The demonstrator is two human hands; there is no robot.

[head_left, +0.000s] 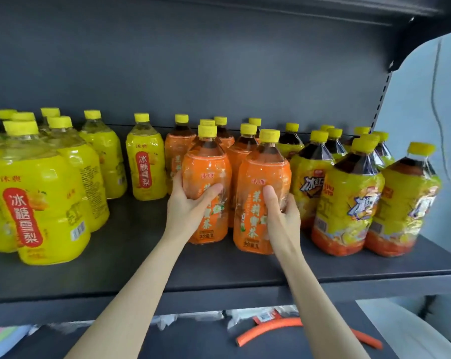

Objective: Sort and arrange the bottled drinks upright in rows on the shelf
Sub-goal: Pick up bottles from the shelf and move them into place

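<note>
**A:** What does the shelf look like?
**B:** It's a dark grey shelf with a grey back panel, and every bottle stands upright with a yellow cap. The yellow pear-drink bottles are clustered on the left, and one lone yellow bottle stands apart nearer the middle. The iced-tea bottles stand in rows on the right.

**A:** And the hands?
**B:** Both hold bottles. The left hand wraps around the front-left orange bottle, thumb across the label. The right hand grips the front-right orange bottle the same way. The two stand side by side on the shelf at the front of the orange group, between the yellow and the iced-tea bottles.

**A:** Anything below?
**B:** An orange tube lies on the lower level.
</note>
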